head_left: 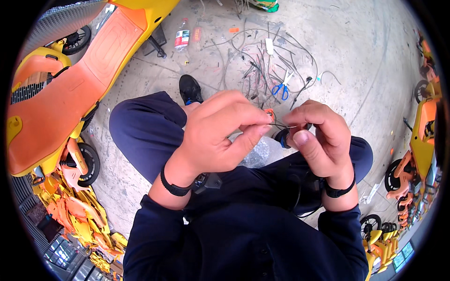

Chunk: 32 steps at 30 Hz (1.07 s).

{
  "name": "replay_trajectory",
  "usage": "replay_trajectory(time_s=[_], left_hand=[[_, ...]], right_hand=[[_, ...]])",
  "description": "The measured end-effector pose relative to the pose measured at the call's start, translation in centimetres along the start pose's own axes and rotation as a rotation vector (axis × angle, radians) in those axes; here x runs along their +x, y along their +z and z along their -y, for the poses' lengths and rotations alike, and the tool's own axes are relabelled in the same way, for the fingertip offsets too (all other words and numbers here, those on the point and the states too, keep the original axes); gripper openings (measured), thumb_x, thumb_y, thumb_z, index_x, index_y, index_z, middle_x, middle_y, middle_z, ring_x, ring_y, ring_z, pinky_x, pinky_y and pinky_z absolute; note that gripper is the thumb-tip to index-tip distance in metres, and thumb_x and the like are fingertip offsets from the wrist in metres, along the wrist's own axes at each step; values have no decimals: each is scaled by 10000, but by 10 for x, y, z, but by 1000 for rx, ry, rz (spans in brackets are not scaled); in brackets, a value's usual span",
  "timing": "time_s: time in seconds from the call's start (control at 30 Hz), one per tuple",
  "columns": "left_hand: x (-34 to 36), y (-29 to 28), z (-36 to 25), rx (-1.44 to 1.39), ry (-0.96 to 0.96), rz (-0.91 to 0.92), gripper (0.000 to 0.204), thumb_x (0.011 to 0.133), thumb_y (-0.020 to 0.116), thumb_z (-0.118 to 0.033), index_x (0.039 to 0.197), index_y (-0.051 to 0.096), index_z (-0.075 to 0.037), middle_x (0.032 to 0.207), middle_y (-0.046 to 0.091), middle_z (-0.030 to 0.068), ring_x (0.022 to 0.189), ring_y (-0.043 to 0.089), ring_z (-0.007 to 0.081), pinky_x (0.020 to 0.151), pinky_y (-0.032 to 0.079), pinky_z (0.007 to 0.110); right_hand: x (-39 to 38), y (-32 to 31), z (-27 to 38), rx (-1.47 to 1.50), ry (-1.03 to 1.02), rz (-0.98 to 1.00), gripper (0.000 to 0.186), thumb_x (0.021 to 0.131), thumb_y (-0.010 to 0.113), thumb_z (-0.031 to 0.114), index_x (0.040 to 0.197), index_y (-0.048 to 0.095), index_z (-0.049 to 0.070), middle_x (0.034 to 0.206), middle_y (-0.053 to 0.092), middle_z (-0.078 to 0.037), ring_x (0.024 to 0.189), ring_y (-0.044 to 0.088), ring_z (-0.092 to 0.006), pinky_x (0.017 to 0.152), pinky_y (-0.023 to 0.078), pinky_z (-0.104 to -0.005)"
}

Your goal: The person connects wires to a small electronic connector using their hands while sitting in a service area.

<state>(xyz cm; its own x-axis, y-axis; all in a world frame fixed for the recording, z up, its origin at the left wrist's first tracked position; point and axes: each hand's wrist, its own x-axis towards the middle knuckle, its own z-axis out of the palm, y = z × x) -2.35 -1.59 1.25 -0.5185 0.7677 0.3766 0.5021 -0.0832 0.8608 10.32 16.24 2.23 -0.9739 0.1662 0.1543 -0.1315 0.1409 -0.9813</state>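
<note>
A thin dark wire (279, 125) runs between my two hands, above my lap. My left hand (222, 131) pinches one end between thumb and fingertips. On the other side, my right hand (323, 136) has its thumb and curled fingers closed on the wire, where a short bright end shows by the thumb. A small orange piece (270, 114) shows just beyond my left fingertips; whether it joins the wire I cannot tell. Beneath my hands, something of clear crinkled plastic (257, 154) lies between my legs, partly hidden.
Blue-handled scissors (281, 90) lie beside a tangle of cut cables (255, 63) on the concrete floor ahead. A clear bottle with a red and white label (182, 37) lies farther left. A large yellow-orange scooter (77, 93) stands close on my left; more scooters (422, 126) line the right.
</note>
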Motion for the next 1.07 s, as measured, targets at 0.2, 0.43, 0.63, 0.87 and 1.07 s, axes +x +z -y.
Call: replay_trajectory(time_s=[0.2, 0.43, 0.63, 0.87, 1.07], left_hand=[[1, -4, 1, 30, -13, 50, 117, 739, 720, -1, 847, 676, -13, 709, 577, 52, 550, 467, 105, 498, 362, 227], [2, -5, 3, 6, -20, 69, 101, 738, 713, -8, 828, 667, -14, 672, 537, 36, 532, 424, 104, 491, 330, 240], [2, -3, 4, 13, -62, 18, 90, 752, 709, -11, 833, 669, -10, 668, 533, 31, 554, 444, 104, 506, 341, 239], [-4, 24, 16, -233, -220, -293, 139, 833, 697, -70, 938, 638, 0, 775, 574, 70, 648, 513, 129, 568, 414, 248], [-5, 18, 7, 155, -75, 60, 306, 839, 726, -348, 876, 595, -75, 914, 601, 80, 697, 608, 210, 582, 480, 297]], right_hand=[[9, -3, -11, -447, -293, -3, 245, 758, 705, -7, 996, 658, 21, 769, 607, -97, 625, 587, -241, 559, 460, -313], [5, 3, -13, -532, -294, -42, 255, 711, 720, -1, 956, 671, 52, 745, 588, -77, 595, 571, -244, 512, 447, -325], [3, -1, -5, -526, -143, 110, 210, 722, 679, -32, 916, 670, 49, 734, 584, -67, 558, 548, -221, 498, 435, -317], [-3, 11, -7, 125, 336, -1, 49, 872, 629, 14, 914, 656, 9, 759, 605, -20, 635, 527, -70, 576, 416, -226], [-5, 18, -16, 157, 379, -77, 87, 932, 581, 30, 941, 666, 15, 856, 633, -13, 721, 534, -58, 641, 425, -202]])
